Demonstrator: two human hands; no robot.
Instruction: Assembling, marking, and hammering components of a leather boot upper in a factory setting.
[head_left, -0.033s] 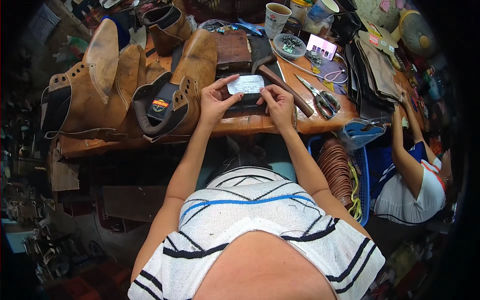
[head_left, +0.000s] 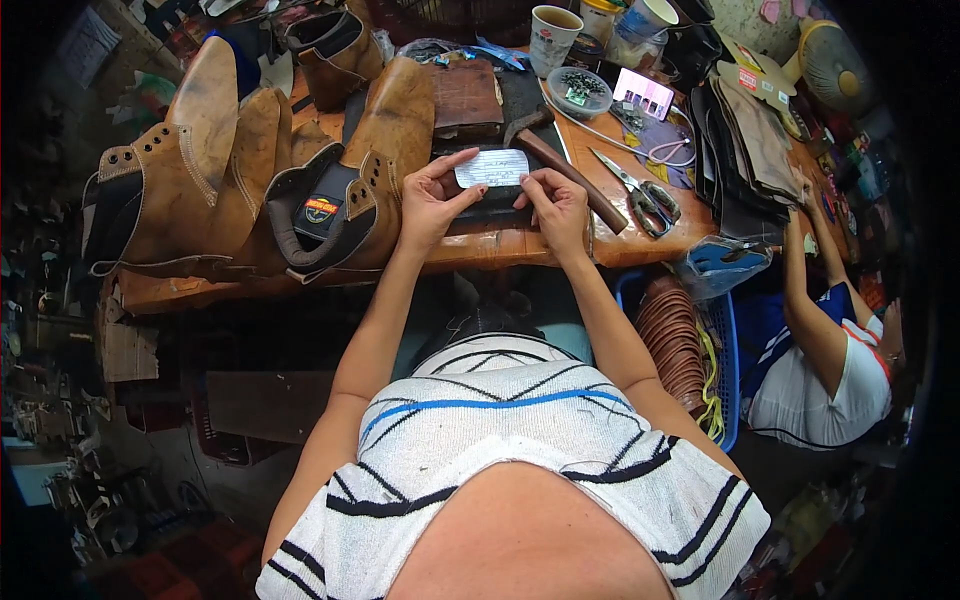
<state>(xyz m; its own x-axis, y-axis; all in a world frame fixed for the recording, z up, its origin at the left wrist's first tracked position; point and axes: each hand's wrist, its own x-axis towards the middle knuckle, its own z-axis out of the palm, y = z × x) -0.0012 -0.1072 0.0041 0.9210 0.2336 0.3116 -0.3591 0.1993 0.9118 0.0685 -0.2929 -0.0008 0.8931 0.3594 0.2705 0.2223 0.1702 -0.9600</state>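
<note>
A small slip of lined white paper [head_left: 492, 167] with handwriting on it is stretched between my two hands above the table's front edge. My left hand [head_left: 430, 203] pinches its left end between thumb and fingers. At its right end, my right hand [head_left: 556, 210] grips the lower corner with thumb and fingertips. Just beyond the right hand lies a hammer [head_left: 572, 177] with a wooden handle, and to its right an opened pair of scissors [head_left: 638, 192]. Left of my left hand stand tan leather boots or uppers, the nearest boot [head_left: 372, 215] with a dark padded collar.
Behind the hammer are a tub of small dark bits [head_left: 580, 92], a paper cup [head_left: 553, 42] and a lit phone [head_left: 643, 95] with a cable. Stacked dark leather pieces [head_left: 740, 150] lie right, where another person [head_left: 825, 350] reaches in. A blue basket [head_left: 728, 350] holds brown strips.
</note>
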